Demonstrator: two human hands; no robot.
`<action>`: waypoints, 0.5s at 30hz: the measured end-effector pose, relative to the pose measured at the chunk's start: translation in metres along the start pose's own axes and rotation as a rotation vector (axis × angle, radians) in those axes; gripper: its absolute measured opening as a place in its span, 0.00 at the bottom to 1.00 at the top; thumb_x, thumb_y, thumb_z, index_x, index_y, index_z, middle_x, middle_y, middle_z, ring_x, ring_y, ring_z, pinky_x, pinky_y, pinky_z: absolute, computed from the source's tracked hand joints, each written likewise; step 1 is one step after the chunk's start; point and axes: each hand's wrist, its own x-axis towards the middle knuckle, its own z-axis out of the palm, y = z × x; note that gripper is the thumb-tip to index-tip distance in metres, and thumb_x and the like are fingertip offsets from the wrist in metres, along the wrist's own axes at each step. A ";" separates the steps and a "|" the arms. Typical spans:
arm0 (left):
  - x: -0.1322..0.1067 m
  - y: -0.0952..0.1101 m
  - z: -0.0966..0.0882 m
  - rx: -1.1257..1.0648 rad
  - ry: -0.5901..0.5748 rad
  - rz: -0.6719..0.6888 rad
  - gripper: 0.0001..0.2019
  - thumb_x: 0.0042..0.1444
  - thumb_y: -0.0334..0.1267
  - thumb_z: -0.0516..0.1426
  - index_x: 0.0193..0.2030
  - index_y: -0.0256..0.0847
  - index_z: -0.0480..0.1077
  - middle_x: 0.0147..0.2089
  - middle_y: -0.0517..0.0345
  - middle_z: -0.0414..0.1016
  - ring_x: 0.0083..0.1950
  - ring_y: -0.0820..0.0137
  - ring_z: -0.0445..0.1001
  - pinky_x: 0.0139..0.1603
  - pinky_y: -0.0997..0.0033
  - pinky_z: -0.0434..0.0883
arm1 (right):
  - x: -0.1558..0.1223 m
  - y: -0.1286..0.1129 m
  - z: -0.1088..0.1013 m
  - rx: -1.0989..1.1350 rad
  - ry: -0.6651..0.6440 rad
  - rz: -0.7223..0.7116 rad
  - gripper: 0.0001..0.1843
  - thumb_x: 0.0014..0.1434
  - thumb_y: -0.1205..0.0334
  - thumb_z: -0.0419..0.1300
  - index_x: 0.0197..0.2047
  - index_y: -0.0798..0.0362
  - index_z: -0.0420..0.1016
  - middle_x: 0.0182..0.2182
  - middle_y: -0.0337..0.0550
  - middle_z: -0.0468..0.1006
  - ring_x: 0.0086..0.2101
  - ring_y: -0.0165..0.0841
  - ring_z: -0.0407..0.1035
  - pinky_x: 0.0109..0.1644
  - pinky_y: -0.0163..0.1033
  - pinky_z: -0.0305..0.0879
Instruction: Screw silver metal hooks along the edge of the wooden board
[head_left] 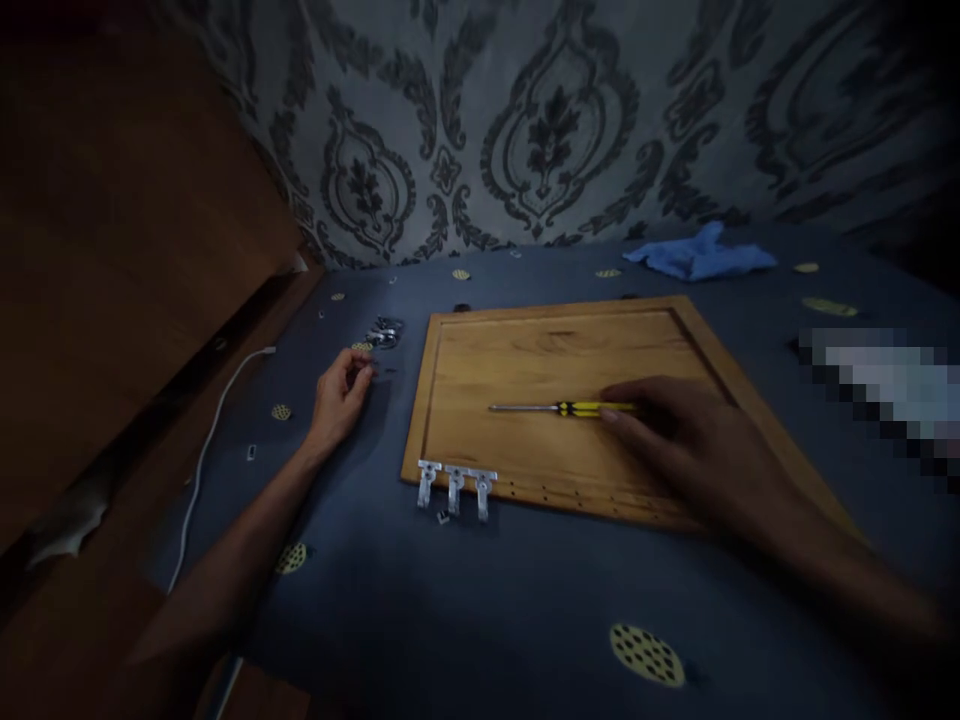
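In my right hand (675, 450) is a screwdriver (525, 408) with a yellow and black handle, held level above the wooden board (517, 365) with its tip to the left. My left hand (341, 395) is left of the board with thumb and fingers pinched; whatever is between them is too small to make out. Just beyond its fingertips lies a small pile of metal hardware (385, 332). Three silver metal hinges (455, 487) sit in a row at the board's near left edge. Several small dark holes run along that edge to their right.
A crumpled blue cloth (701, 253) lies at the back right, by the patterned wall (559, 130). A white cable (199, 470) runs along the left side of the dark blue patterned sheet (480, 610). Brown wooden furniture (127, 230) rises at the left. A blurred-out object (885, 380) is at the right.
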 end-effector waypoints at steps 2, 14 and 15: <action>0.004 -0.010 -0.002 0.043 0.035 -0.015 0.10 0.70 0.42 0.55 0.48 0.39 0.72 0.38 0.58 0.77 0.40 0.66 0.78 0.44 0.65 0.74 | 0.001 0.001 0.001 0.008 0.018 0.005 0.14 0.60 0.48 0.60 0.41 0.47 0.80 0.38 0.51 0.84 0.40 0.51 0.77 0.45 0.56 0.71; 0.010 -0.035 -0.001 0.218 0.033 -0.058 0.15 0.70 0.44 0.61 0.57 0.38 0.73 0.56 0.49 0.77 0.52 0.61 0.79 0.53 0.53 0.79 | 0.001 0.008 -0.006 0.075 -0.005 0.072 0.10 0.61 0.46 0.59 0.40 0.37 0.80 0.44 0.51 0.86 0.48 0.55 0.80 0.54 0.60 0.76; 0.014 -0.036 -0.001 0.224 0.027 -0.060 0.15 0.70 0.44 0.61 0.58 0.38 0.73 0.56 0.49 0.77 0.53 0.61 0.79 0.54 0.53 0.79 | 0.002 0.009 -0.006 0.082 -0.012 0.086 0.09 0.61 0.47 0.60 0.40 0.37 0.80 0.45 0.51 0.86 0.47 0.55 0.80 0.54 0.60 0.76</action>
